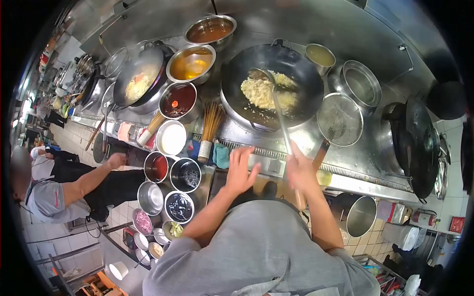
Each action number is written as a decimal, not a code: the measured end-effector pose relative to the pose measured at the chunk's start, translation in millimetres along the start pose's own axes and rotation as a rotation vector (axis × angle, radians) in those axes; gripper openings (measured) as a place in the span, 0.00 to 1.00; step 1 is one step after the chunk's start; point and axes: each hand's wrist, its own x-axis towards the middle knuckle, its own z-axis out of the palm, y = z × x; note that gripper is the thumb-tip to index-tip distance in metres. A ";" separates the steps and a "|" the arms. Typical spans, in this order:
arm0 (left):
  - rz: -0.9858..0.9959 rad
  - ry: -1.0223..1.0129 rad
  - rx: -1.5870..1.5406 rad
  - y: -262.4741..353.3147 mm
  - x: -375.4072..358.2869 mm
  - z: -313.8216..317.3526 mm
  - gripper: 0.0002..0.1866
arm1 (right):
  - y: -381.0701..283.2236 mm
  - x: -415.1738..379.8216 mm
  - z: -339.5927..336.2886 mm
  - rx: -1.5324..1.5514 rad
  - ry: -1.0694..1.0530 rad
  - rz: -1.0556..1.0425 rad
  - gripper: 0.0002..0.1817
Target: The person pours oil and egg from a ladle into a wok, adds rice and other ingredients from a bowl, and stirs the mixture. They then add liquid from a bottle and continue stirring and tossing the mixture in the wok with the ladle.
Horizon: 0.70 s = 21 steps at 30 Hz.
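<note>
A large black wok (306, 81) sits on the range in front of me, with a heap of pale yellow, lumpy food (259, 94) in it that looks like rice or egg. Resting in that food is the bowl of a long-handled metal ladle (281, 116). My right hand (301, 172) is wrapped round the ladle's handle, whose wooden end points back toward my body. At the range's front edge, my left hand (239, 173) is raised with its fingers apart and nothing in it. A folded teal cloth (221, 156) lies just left of that hand.
To the right rests a mesh strainer (340, 120). A bamboo wok brush (211, 129) stands left of the wok, beside bowls of dark red sauce (178, 100) and yellow liquid (191, 64). Several seasoning pots (179, 207) line my left side. A co-worker (64, 190) stands at a second wok (140, 74).
</note>
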 end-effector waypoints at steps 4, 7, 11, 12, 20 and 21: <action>-0.186 -0.230 -0.107 -22.9 -99.9 0.6 0.24 | 13.8 52.5 -27.6 -0.082 0.067 -0.004 0.32; -0.333 -0.392 -0.110 -35.1 -132.2 -8.6 0.21 | 3.4 75.9 -62.7 -0.194 0.176 -0.090 0.32; -0.497 -0.482 -0.132 -45.4 -146.2 -14.5 0.18 | 48.5 121.7 -77.2 -0.543 0.351 -0.376 0.32; -0.542 -0.525 -0.165 -47.4 -150.6 -15.1 0.17 | 49.6 119.9 -67.7 -0.569 0.329 -0.354 0.32; -0.607 -0.545 -0.168 -48.6 -151.3 -24.0 0.15 | 49.3 8.3 -44.7 -0.486 0.064 -0.419 0.33; -0.606 -0.531 -0.166 -50.1 -151.4 -23.6 0.15 | 12.0 -22.0 -44.9 -0.376 -0.042 -0.169 0.33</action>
